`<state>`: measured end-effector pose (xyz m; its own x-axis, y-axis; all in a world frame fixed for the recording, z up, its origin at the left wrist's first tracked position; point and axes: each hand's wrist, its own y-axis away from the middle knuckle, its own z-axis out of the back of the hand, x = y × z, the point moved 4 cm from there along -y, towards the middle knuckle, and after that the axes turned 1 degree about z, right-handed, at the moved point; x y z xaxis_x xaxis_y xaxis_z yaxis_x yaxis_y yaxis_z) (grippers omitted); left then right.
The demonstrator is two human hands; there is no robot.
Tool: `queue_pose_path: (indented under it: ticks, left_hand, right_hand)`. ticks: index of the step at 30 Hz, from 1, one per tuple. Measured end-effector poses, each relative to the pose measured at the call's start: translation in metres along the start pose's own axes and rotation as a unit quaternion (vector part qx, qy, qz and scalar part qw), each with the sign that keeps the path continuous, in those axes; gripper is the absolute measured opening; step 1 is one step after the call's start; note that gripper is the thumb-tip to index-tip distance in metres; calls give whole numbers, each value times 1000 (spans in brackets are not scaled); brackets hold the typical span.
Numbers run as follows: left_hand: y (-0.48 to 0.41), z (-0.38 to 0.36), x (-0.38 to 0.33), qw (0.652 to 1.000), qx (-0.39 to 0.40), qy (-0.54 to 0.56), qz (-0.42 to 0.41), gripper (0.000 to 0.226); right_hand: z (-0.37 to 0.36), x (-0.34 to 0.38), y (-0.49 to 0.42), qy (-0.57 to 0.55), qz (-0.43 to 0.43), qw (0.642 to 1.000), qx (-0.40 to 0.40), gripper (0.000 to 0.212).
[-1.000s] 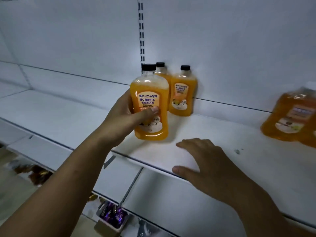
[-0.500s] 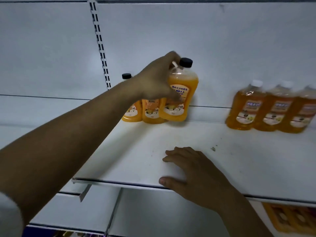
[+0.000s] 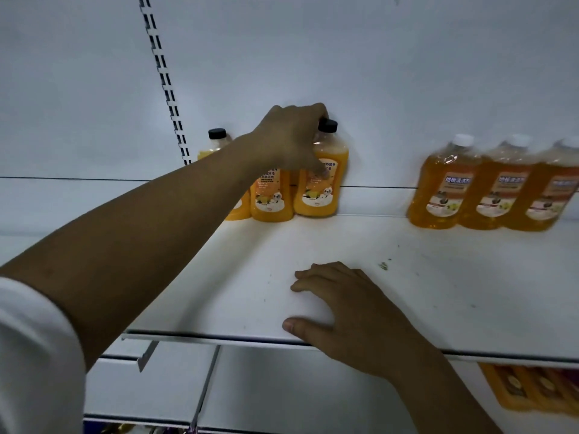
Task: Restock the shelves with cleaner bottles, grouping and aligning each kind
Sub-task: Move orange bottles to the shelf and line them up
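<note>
Glossy orange bottle (image 3: 322, 195) now shelved | left hand (image 3: 291, 139) grips it | right hand (image 3: 354, 314) relaxed

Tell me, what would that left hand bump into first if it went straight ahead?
The left hand grips the black-capped orange bottle; straight on, that bottle would likely meet the white back panel just behind it, though the gap is unclear.

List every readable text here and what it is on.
"地板清洁": label of the leftmost white-capped bottle; end of line unclear.
"や窓を", "する": label of the black-capped bottle that the left hand grips, partly covered.
Smaller print on every label: too blurred to read.
</note>
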<state>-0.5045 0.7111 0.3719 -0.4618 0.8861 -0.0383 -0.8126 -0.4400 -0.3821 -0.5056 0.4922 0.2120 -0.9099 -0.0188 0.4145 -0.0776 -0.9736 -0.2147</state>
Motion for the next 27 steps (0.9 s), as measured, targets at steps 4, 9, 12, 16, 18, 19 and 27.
queue_pose_path:
  ticks: [4,9,12,16,18,19,27]
  left_hand:
    - [2,-11,4,998,-15,-56,-10,86]
    - [10,-20,8,997,-31,-62,-16,85]
    - [15,-22,7,996,-56,-66,-32,88]
    - [20,-21,7,992,-88,-79,-43,98]
    - [24,-21,5,990,-96,-90,-53,94]
    - [26,-20,4,989,-104,-93,-58,92]
    - [60,-6,-7,974,-174,-115,-87,68]
  right_hand:
    - [0,-2,-3,-17,-17,1000,-11,60]
    - [1,-1,-3,-10,-21,1000,-16,60]
    - [2,-1,-4,-9,-26,1000,-15,60]
    - [0,-2,-5,-8,-30,999,-14,60]
    - [0,-2,-5,-7,-30,999,-16,60]
    - [0,-2,-5,-7,-30,999,-17,60]
    - [1,-1,-5,-3,-20,1000,-15,59]
